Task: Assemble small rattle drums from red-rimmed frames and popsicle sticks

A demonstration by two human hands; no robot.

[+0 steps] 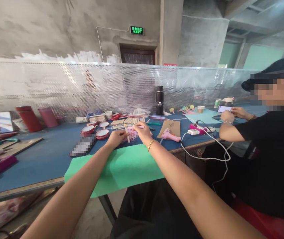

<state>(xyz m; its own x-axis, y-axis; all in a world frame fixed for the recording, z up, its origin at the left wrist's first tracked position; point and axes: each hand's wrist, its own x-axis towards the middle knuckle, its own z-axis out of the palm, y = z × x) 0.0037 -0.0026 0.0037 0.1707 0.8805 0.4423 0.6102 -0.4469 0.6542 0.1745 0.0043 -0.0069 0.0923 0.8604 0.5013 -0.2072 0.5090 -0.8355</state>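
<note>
Pink pen-like object (132,127) is resting in the right hand (143,130), fingers closed, beside a pale stick (128,139) the left hand (117,136) is pinching.

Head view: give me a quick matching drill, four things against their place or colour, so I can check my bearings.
1. Flat wooden stick
2. Glue gun
3. Flask
4. Green sheet

A. Upright in front of the perforated metal panel
B. Hanging over the near edge of the table
C. Between the fingers of the left hand
D. Mostly pink

Pairs: 1-C, 2-D, 3-A, 4-B
</note>
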